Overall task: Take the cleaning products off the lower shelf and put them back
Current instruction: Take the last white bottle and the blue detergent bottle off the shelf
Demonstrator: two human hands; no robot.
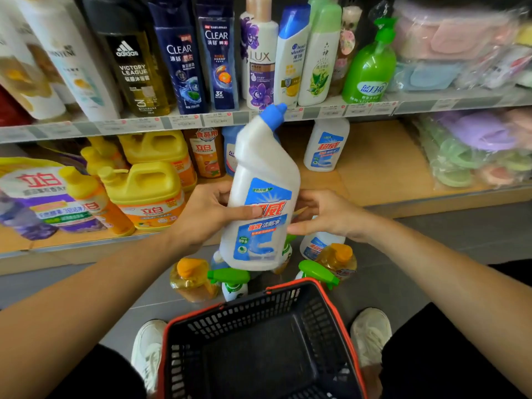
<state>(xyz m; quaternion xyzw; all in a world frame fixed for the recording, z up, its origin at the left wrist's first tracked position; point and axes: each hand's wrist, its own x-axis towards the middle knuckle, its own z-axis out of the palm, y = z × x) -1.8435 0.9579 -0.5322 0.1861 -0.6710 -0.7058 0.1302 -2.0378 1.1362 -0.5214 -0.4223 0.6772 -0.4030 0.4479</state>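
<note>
1. Two grips meet at one white cleaner bottle (264, 168) with a blue cap. It is held in the air in front of the lower shelf (374, 174), and its cap leans to the right.
2. The left grip (210, 217) is clamped on the bottle's middle, with the thumb across the front label and the fingers behind.
3. The right grip (325, 214) is apart, its fingers loosely extended with the tips at the bottle's right edge. Whether they press cannot be told.
4. Beyond the right grip, a matching bottle (326, 145) stands on the lower shelf with bare board beside it.
5. Directly beneath the grips, orange-capped bottles (190, 277) and green spray bottles (230, 280) stand on the floor (431, 254). A black basket (244, 315) sits nearer the person.
6. Likely risk: only one grip carries the smooth, tilted bottle, so it could slip and topple the bottles beneath.
7. Likely risk: the raised cap sits level with the upper shelf edge (331, 110) and could catch on the way in, or the base could nudge the matching bottle over.
</note>
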